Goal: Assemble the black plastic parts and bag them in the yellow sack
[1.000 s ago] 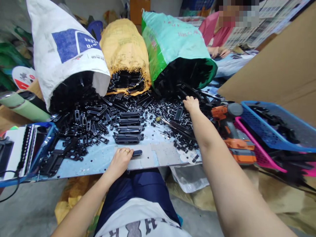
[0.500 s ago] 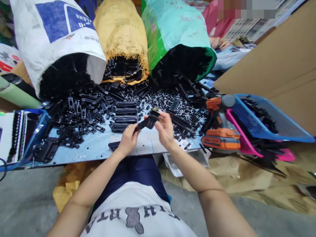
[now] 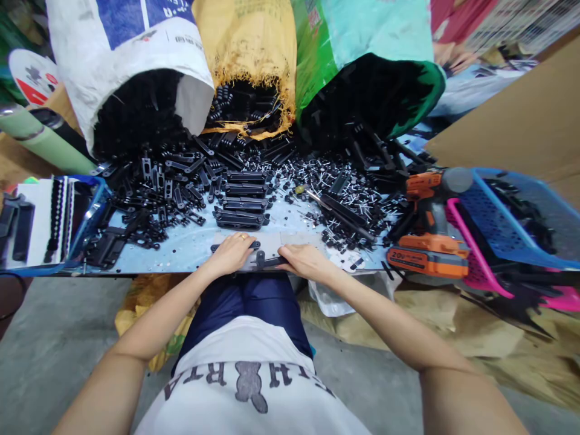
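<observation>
My left hand (image 3: 231,254) and my right hand (image 3: 304,260) rest at the near edge of the light blue work board (image 3: 190,248). Between them they press a long black plastic part (image 3: 265,262) down on a grey patch of the board. Both hands curl over the ends of that part. A short black piece (image 3: 254,244) lies just beyond my left fingers. A neat stack of assembled black parts (image 3: 241,199) sits a little farther back.
Three open sacks, white (image 3: 131,66), yellow (image 3: 247,54) and green (image 3: 362,66), spill black parts and small screws over the board. An orange cordless drill (image 3: 426,235) lies at right beside pink (image 3: 471,248) and blue baskets (image 3: 512,223). Another person's hand (image 3: 453,57) shows far back.
My right hand came back from the pile near the green sack with a black part. Both hands held it in the air, then lowered it onto the board's near edge.
</observation>
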Demonstrator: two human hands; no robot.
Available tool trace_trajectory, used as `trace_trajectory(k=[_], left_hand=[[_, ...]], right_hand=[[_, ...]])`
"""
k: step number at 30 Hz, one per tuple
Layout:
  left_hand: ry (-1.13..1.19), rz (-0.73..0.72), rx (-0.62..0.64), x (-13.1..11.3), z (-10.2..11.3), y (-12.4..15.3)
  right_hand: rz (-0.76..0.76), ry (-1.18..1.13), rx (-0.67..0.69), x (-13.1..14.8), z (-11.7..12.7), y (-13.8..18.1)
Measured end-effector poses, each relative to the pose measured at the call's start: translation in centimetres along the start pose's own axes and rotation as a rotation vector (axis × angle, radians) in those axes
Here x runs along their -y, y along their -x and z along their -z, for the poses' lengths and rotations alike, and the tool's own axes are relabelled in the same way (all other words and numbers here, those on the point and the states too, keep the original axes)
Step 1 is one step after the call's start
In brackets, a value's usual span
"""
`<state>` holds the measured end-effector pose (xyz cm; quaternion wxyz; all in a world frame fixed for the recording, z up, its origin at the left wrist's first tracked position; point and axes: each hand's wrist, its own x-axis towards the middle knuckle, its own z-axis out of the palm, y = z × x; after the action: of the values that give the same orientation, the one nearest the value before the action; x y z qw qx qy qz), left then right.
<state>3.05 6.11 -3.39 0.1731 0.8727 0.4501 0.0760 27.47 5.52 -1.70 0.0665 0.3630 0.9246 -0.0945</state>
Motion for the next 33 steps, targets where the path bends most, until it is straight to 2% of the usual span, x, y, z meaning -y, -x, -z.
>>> trace_trajectory(k=[6,10,14,18,22,24,27,30,33], left_hand=[[-0.030,-0.008,-0.005,-1.0,0.6,0.0],[-0.010,-0.013,-0.080,-0.8,0.2,0.5],[0.019,-0.056,-0.148,-0.5,-0.4,0.9],[0.050,-0.072,-0.193,0.0,-0.7,1.1],[0.018,-0.061,-0.106,-0.4,-0.4,0.5],[-0.006,-0.118,-0.094,-1.3,-0.1,-1.3],[-0.062,-0.196,-0.150,-3.5,0.2,-6.7],[-0.118,-0.271,-0.114,-5.8,-0.4,-13.6],[-0.134,-0.291,-0.008,-7.4,-1.7,-18.6]], right_hand=[[-0.077,0.055,0.059,1.5,0.2,-0.8],[-0.139,0.094,0.009,2.9,1.4,-0.5],[-0.137,0.121,-0.025,3.8,2.9,-0.4],[-0.073,0.162,-0.055,3.1,3.4,-0.8],[-0.001,0.150,-0.087,1.4,2.0,-0.8],[-0.024,0.119,-0.138,0.4,1.0,-0.5],[-0.160,0.087,-0.278,-1.3,0.0,0.8],[-0.468,0.104,-0.378,-3.2,-0.1,2.8],[-0.777,0.105,-0.357,-4.7,-0.3,5.0]])
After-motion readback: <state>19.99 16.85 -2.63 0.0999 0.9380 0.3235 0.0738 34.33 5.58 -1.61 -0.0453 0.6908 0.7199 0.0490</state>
